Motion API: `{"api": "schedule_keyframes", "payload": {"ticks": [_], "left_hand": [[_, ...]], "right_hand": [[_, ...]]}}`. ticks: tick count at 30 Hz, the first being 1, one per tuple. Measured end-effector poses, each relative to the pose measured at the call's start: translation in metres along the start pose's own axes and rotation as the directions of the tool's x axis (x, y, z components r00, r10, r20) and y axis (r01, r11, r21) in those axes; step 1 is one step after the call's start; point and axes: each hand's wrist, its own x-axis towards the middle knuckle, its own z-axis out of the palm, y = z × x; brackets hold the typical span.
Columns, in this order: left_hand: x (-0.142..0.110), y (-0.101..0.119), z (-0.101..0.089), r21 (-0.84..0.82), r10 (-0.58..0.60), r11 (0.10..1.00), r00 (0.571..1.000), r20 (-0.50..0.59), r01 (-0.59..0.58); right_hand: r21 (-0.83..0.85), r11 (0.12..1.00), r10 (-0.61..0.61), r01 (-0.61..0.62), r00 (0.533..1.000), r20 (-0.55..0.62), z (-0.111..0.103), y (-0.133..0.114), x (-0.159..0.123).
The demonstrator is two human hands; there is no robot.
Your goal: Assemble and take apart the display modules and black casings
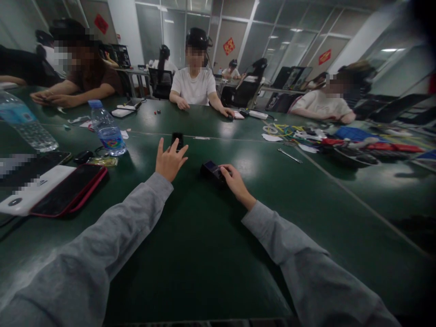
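Note:
My left hand [169,162] reaches forward over the green table with its fingers spread. Just beyond its fingertips is a small black block-like object [177,136], partly hidden by the middle finger; whether they touch is hard to tell. To the right, my right hand [235,180] has its thumb and fingers closed around the near end of a black handheld device [211,169]. That device has a small dark screen on its top face and lies tilted at or just above the table; its underside is in shadow.
On the left stand a blue-capped water bottle [106,129] and a larger bottle [25,120], near a red-cased phone [70,190] on a white box. Tangled cables [289,131] and tweezers [289,156] lie at right. A person in white [194,86] sits opposite.

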Motion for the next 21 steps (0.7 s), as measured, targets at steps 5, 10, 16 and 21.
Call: {"api": "schedule_keyframes", "payload": {"ticks": [5, 10, 16, 21], "left_hand": [[-0.01, -0.01, 0.004, 0.011, -0.018, 1.0, 0.999, 0.028, 0.017], [-0.01, -0.005, 0.008, 0.035, 0.012, 0.999, 0.999, 0.043, -0.013], [-0.007, -0.01, 0.012, 0.058, -0.025, 0.998, 0.995, 0.1, 0.019], [-0.007, -0.013, 0.022, 0.067, -0.014, 0.998, 0.978, 0.206, 0.0]], "right_hand": [[-0.008, 1.0, 0.003, -0.003, 1.0, 0.002, 0.0, -0.001, 0.001], [-0.003, 1.0, 0.007, -0.007, 1.0, 0.007, -0.001, -0.001, 0.001], [0.011, 1.0, 0.001, -0.001, 1.0, -0.004, 0.001, -0.001, 0.0], [0.006, 1.0, 0.012, -0.012, 1.0, -0.003, 0.0, -0.002, 0.001]]}}
